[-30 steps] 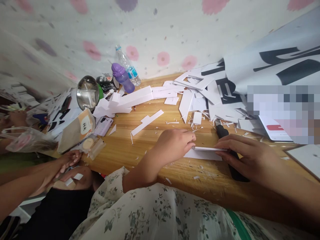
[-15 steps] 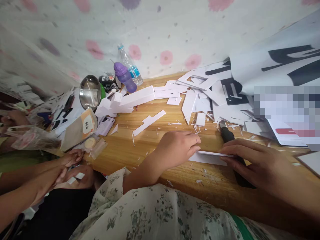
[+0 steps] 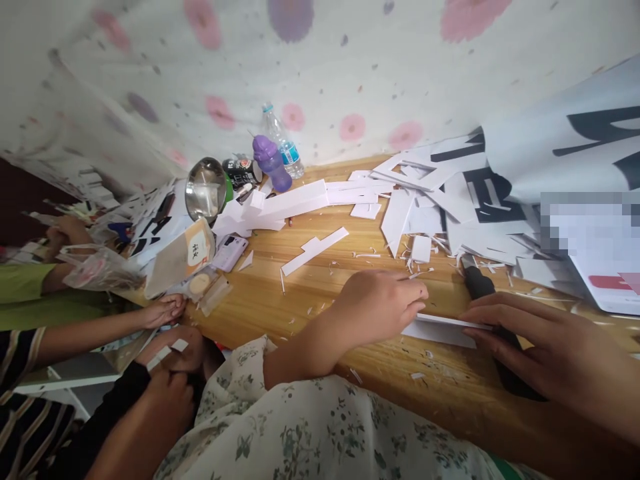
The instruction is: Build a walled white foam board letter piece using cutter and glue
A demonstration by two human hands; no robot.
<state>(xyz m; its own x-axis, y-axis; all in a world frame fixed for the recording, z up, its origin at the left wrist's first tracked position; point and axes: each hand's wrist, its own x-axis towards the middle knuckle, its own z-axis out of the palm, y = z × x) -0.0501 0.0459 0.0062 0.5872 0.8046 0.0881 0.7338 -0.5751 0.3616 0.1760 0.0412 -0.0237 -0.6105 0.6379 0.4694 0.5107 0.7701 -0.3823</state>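
On the wooden table lies a narrow white foam-board strip (image 3: 443, 337), with a raised edge along its far side. My left hand (image 3: 383, 303) is closed around its left end, fingers curled and the gripped part hidden. At the right end, my right hand (image 3: 545, 347) pinches the raised edge between thumb and fingers. A black-handled tool with a flat grey tip (image 3: 480, 287) lies under my right hand, partly covered by it. Beyond my left hand rests a white stepped piece (image 3: 315, 250).
White offcuts (image 3: 397, 217) heap at the back right, beside a pixelated screen (image 3: 595, 267). Along the back stand a purple bottle (image 3: 273, 163), a clear water bottle (image 3: 290, 150) and a metal bowl (image 3: 205, 190). A phone (image 3: 230, 253) lies left. Other people's hands (image 3: 163, 310) are at the left.
The view has shifted, so the table things sit farther right and slightly lower. Both my hands keep their hold on the strip. A neighbour's hands have moved apart, one now lower at the knee.
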